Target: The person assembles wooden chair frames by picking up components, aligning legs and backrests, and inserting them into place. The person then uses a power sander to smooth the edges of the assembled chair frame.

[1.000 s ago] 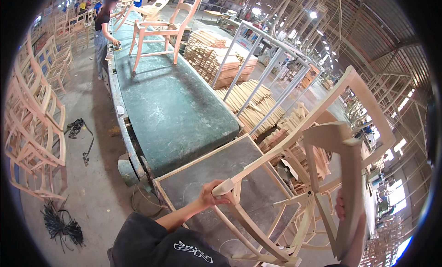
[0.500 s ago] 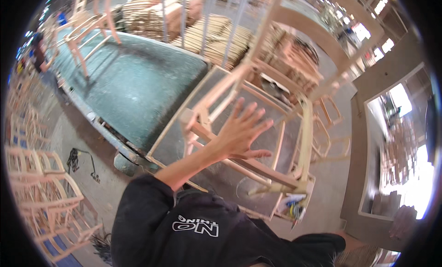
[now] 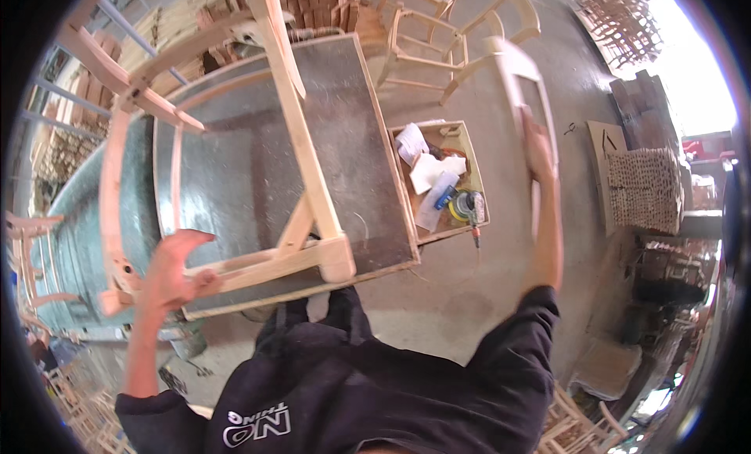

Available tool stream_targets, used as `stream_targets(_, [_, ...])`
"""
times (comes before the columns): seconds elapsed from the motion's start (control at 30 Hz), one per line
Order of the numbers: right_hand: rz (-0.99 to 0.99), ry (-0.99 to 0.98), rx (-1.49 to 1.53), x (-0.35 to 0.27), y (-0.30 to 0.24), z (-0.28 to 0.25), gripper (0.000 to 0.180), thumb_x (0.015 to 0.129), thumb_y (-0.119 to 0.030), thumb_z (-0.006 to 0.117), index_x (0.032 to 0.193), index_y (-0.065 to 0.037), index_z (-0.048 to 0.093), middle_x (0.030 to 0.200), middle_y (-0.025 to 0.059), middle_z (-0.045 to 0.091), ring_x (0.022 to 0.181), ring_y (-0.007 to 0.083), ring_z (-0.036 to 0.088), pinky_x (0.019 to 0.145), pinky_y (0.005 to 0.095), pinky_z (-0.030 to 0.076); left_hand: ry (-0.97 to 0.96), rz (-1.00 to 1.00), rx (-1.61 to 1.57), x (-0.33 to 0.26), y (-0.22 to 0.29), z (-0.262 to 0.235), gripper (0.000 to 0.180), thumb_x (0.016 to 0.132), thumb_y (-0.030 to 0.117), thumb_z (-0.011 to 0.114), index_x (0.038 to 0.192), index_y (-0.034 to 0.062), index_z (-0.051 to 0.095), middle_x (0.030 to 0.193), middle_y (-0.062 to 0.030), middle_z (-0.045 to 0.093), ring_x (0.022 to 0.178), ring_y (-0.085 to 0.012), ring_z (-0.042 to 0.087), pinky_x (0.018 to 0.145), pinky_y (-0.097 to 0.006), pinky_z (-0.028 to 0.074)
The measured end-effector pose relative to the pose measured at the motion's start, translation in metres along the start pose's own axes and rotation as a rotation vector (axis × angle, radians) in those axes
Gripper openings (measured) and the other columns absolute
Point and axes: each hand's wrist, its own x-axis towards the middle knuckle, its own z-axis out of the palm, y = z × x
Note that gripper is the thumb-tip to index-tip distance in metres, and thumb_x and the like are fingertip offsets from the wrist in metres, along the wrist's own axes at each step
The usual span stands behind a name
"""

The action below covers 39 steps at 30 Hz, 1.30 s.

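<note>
A bare wooden chair lies tipped on the dark-topped table in front of me, its legs and rails slanting across the left half of the view. My left hand is at its near rail, with the rail passing between curved fingers and thumb. Out to the right, my right hand grips a flat pale wooden frame with a long rectangular opening. That frame is seen nearly edge-on and blurred, held off the floor beyond the table's right side.
The worktable has a raised wooden edge. Attached at its right, an open wooden box holds paper, cloth and a tool with a yellow disc. More chairs stand beyond. A green-topped table adjoins at left; wood stacks stand right.
My view has turned to the right. My left hand, spread over the chair before, is now curled at its near rail. The flat frame appears farther from me, with my right hand visible on it.
</note>
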Motion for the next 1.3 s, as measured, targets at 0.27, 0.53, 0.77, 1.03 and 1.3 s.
stream_targets(0.27, [0.089, -0.200, -0.271, 0.133, 0.111, 0.122, 0.046, 0.091, -0.043, 0.056, 0.108, 0.000, 0.055, 0.099, 0.0160, 0.059, 0.081, 0.0330, 0.059, 0.065, 0.0419, 0.046, 0.166, -0.116, -0.024, 0.000, 0.009, -0.007, 0.056, 0.073, 0.048, 0.069, 0.098, -0.0024, 0.064, 0.095, -0.0192, 0.065, 0.092, -0.0360, 0.060, 0.085, -0.041, 0.044])
stream_targets(0.53, [0.108, -0.341, -0.123, 0.201, 0.128, 0.150, 0.049, 0.091, -0.043, 0.057, 0.112, 0.001, 0.055, 0.105, 0.0176, 0.061, 0.089, 0.0357, 0.061, 0.072, 0.0442, 0.048, 0.170, -0.232, -0.051, -0.008, 0.017, -0.003, 0.040, 0.071, 0.033, 0.072, 0.094, 0.0011, 0.066, 0.087, -0.0141, 0.067, 0.084, -0.0298, 0.065, 0.077, -0.037, 0.050])
stream_targets(0.77, [0.179, -0.326, 0.217, 0.203, 0.134, 0.129, 0.051, 0.091, -0.043, 0.057, 0.115, 0.002, 0.056, 0.111, 0.0191, 0.062, 0.096, 0.0380, 0.063, 0.078, 0.0462, 0.049, 0.073, -0.246, -0.037, 0.003, 0.013, -0.003, 0.039, 0.068, 0.028, 0.072, 0.094, -0.0007, 0.065, 0.087, -0.0151, 0.066, 0.082, -0.0310, 0.065, 0.075, -0.036, 0.050])
stream_targets(1.03, [0.008, 0.234, -0.393, 0.190, 0.141, 0.184, 0.062, 0.085, -0.042, 0.061, 0.133, -0.005, 0.048, 0.119, 0.0203, 0.059, 0.113, 0.0391, 0.056, 0.096, 0.0539, 0.040, 0.107, -0.216, -0.074, -0.001, 0.014, -0.001, 0.041, 0.070, 0.032, 0.073, 0.095, 0.0005, 0.066, 0.088, -0.0146, 0.067, 0.082, -0.0300, 0.066, 0.075, -0.035, 0.051])
stream_targets(1.3, [-0.275, 0.289, -0.058, 0.109, 0.007, 0.136, 0.057, 0.089, -0.035, 0.061, 0.133, -0.001, 0.049, 0.126, 0.0249, 0.055, 0.120, 0.0384, 0.052, 0.101, 0.0484, 0.040, 0.253, -0.027, 0.047, -0.013, 0.015, -0.005, 0.048, 0.076, 0.045, 0.073, 0.099, 0.0029, 0.067, 0.092, -0.0144, 0.068, 0.084, -0.0306, 0.067, 0.077, -0.038, 0.052])
